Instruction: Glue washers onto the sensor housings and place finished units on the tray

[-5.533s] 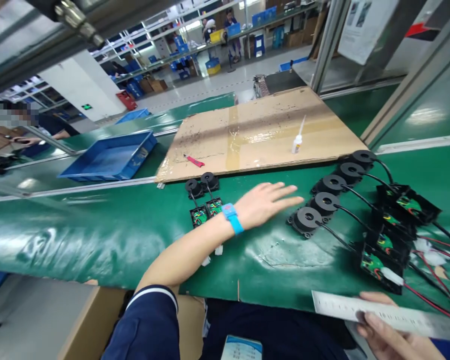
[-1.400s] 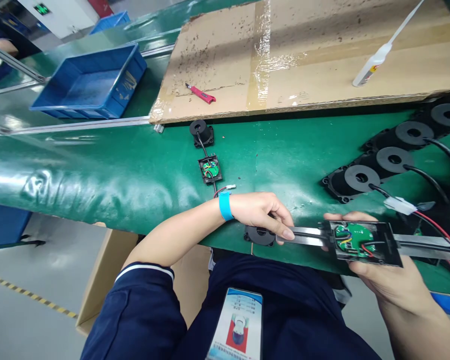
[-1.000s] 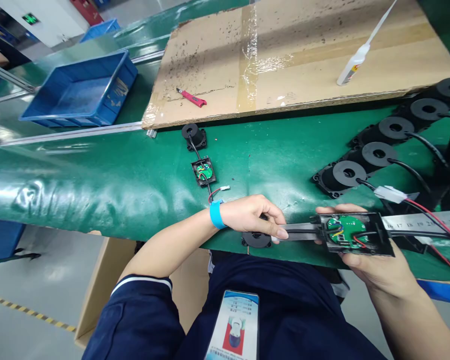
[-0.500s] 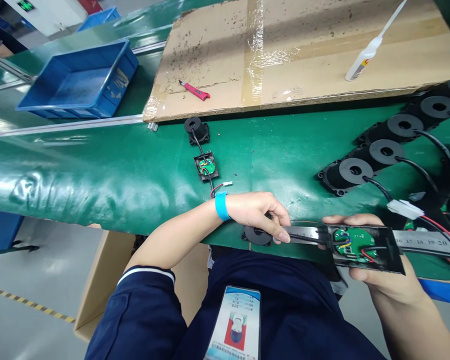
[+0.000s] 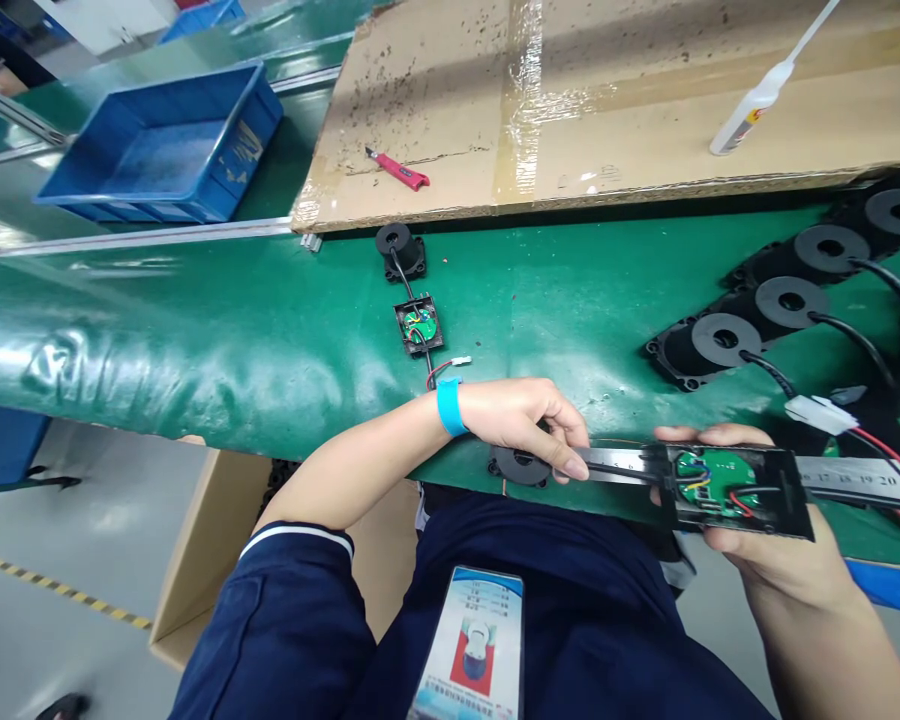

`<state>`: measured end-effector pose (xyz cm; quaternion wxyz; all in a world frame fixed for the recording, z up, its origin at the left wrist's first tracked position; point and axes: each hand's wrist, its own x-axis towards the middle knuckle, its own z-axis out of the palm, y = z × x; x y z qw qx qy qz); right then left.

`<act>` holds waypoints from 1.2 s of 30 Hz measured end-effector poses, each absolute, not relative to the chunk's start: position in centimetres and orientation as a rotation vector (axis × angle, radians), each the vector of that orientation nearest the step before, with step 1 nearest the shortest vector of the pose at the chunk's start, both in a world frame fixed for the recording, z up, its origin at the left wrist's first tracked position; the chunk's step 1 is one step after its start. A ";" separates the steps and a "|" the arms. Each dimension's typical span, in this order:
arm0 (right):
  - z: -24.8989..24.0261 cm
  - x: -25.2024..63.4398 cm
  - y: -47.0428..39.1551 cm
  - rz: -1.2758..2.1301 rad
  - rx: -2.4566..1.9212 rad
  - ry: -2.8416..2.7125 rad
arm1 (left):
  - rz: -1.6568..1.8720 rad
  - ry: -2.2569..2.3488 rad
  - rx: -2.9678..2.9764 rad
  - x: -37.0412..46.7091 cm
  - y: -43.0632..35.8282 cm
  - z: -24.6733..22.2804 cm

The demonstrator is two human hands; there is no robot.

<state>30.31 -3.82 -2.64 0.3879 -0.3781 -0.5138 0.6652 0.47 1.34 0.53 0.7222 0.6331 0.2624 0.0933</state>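
My left hand (image 5: pixel 536 420), with a blue wristband, pinches the black cable (image 5: pixel 619 470) and the end of a steel ruler (image 5: pixel 855 478) beside a round black part (image 5: pixel 520 465) near the table's front edge. In my right hand (image 5: pixel 787 540) is an open black housing (image 5: pixel 784 490) with a green circuit board (image 5: pixel 720 475) and coloured wires inside. The ruler runs behind the housing. A second open housing (image 5: pixel 420 325), wired to a black cylindrical part (image 5: pixel 399 250), lies on the green table further back.
A large cardboard sheet (image 5: pixel 450 110) at the back carries a red cutter (image 5: pixel 399 170) and a white bottle (image 5: pixel 750 110). Several black cylindrical parts (image 5: pixel 727 340) with cables stand at the right. A blue bin (image 5: pixel 165 150) is at the back left, a cardboard box (image 5: pixel 210 550) below the table edge.
The view has shifted slightly. Both hands keep their hold, and the housing in my right hand is nearly where it was, turned a little.
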 end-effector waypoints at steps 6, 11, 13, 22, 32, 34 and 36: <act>-2.4 30.1 -3.9 1.695 -0.960 -1.276 | 0.222 0.564 1.396 0.4 1.3 0.4; -2.4 30.1 -3.8 1.703 -0.954 -1.275 | 0.211 0.580 1.383 0.4 1.3 0.4; -2.4 30.2 -3.8 1.699 -0.947 -1.279 | 0.216 0.570 1.396 0.4 1.3 0.4; -3.0 30.3 -3.7 1.685 -0.934 -1.299 | 0.200 0.578 1.395 0.4 1.3 0.3; -2.4 29.7 -3.5 1.589 -0.868 -1.415 | 0.189 0.602 1.435 0.1 1.1 0.5; -2.0 29.4 -3.4 1.553 -0.864 -1.457 | 0.174 0.598 1.469 0.0 1.4 0.4; -1.7 29.2 -3.4 1.550 -0.852 -1.479 | 0.145 0.600 1.514 -0.2 1.7 0.6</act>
